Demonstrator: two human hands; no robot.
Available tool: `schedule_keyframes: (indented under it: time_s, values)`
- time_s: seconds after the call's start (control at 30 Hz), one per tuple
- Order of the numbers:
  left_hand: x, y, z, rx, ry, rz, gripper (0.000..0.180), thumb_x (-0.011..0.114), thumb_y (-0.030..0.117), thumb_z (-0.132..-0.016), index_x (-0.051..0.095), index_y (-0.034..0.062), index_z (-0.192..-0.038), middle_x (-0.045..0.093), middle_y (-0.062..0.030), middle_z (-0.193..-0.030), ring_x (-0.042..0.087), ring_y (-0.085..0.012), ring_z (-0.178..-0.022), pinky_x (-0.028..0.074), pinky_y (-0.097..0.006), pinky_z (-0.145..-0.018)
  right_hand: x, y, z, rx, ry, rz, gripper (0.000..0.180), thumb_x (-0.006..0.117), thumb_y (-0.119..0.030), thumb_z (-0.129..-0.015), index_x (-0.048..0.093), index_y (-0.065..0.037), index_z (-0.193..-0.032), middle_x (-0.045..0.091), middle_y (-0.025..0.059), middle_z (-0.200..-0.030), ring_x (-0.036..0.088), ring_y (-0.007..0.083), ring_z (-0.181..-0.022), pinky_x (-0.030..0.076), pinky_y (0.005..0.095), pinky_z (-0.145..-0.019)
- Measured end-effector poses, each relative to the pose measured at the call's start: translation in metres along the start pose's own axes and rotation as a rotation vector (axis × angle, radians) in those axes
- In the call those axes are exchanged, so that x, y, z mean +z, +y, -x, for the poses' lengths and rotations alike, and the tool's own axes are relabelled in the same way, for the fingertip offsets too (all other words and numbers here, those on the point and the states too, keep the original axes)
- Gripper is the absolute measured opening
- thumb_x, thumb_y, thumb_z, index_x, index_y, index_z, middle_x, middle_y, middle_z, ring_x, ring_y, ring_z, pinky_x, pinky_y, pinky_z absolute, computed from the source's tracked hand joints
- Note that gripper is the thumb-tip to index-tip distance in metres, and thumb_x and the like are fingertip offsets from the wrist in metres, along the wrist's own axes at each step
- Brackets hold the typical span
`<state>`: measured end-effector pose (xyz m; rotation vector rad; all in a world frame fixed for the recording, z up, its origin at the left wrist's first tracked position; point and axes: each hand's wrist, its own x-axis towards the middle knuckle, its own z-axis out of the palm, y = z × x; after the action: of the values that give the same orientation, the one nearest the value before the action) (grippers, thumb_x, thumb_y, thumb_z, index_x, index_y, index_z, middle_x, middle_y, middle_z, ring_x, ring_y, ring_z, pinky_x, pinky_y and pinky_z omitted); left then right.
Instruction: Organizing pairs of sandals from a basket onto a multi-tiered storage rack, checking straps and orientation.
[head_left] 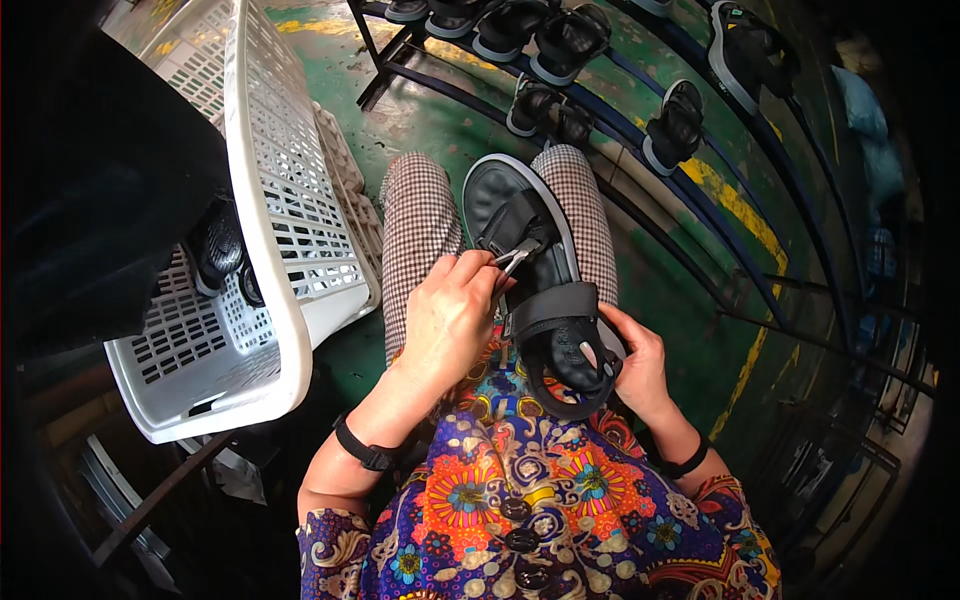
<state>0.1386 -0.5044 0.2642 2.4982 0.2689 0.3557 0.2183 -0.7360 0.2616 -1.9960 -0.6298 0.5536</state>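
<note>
A black sandal (560, 290) with a grey sole edge lies across my thighs, toe pointing away from me. My right hand (640, 360) grips its heel end from the right side, thumb along the edge and the other fingers hidden beneath. In my left hand (455, 308) is a small silver metal tool that looks like thread snips (519, 254). Its two thin tips rest at the sandal's front strap (515, 222), near the strap's inner edge. Closed fingers cover the tool's handle. The wide ankle strap (553, 308) loops over the sandal's rear half.
At left stands a white perforated plastic basket (290, 350) with dark shoes (222, 245) and black sheeting (110, 200) in it. Ahead and to the right, a dark tubular rack (700, 200) bears several black sandals (570, 42). The green floor (330, 75) has yellow lines.
</note>
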Motion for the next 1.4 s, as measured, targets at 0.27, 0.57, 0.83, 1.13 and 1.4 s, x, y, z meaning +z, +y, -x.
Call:
schedule_keyframes:
  time_s: [0.27, 0.57, 0.83, 1.13, 1.4]
  values:
    - [-0.004, 0.009, 0.001, 0.069, -0.083, -0.199, 0.026, 0.061, 0.001, -0.071, 0.063, 0.0006, -0.096, 0.056, -0.0098, -0.113, 0.052, -0.0283, -0.102, 0.040, -0.041, -0.087, 0.002, 0.003, 0.001, 0.111, 0.043, -0.068, 0.048, 0.074, -0.005, -0.074, 0.058, 0.003, -0.119, 0.069, 0.0111, -0.104, 0.065, 0.0153, -0.094, 0.050, 0.0274, -0.083]
    - [0.003, 0.012, 0.004, 0.020, -0.095, -0.211, 0.028, 0.061, 0.003, -0.073, 0.062, 0.0000, -0.101, 0.053, -0.0105, -0.117, 0.051, -0.0285, -0.103, 0.039, -0.040, -0.087, 0.005, -0.004, -0.003, -0.006, 0.076, 0.072, 0.046, 0.073, 0.000, -0.071, 0.060, 0.002, -0.115, 0.069, 0.0158, -0.096, 0.069, 0.0215, -0.087, 0.052, 0.0293, -0.075]
    - [0.001, 0.013, 0.003, 0.007, -0.130, -0.270, 0.026, 0.061, 0.009, -0.078, 0.062, 0.0012, -0.102, 0.054, -0.0091, -0.117, 0.052, -0.0267, -0.101, 0.041, -0.038, -0.082, 0.006, -0.010, -0.004, -0.004, 0.076, 0.093, 0.045, 0.073, -0.002, -0.072, 0.060, 0.002, -0.115, 0.068, 0.0164, -0.096, 0.069, 0.0223, -0.087, 0.053, 0.0296, -0.074]
    - [0.002, 0.015, 0.002, 0.025, -0.158, -0.351, 0.021, 0.059, 0.014, -0.081, 0.064, 0.0030, -0.099, 0.055, -0.0061, -0.115, 0.052, -0.0237, -0.093, 0.044, -0.036, -0.075, 0.007, -0.011, -0.004, -0.042, 0.082, 0.126, 0.046, 0.074, -0.005, -0.072, 0.060, 0.002, -0.115, 0.068, 0.0174, -0.096, 0.069, 0.0250, -0.087, 0.053, 0.0304, -0.074]
    - [0.003, 0.015, 0.005, -0.002, -0.146, -0.359, 0.020, 0.060, 0.016, -0.082, 0.064, 0.0029, -0.098, 0.055, -0.0064, -0.114, 0.053, -0.0243, -0.093, 0.045, -0.036, -0.075, 0.007, -0.009, -0.005, 0.003, 0.066, 0.074, 0.047, 0.075, -0.007, -0.071, 0.060, 0.001, -0.115, 0.069, 0.0157, -0.095, 0.070, 0.0224, -0.086, 0.053, 0.0300, -0.073]
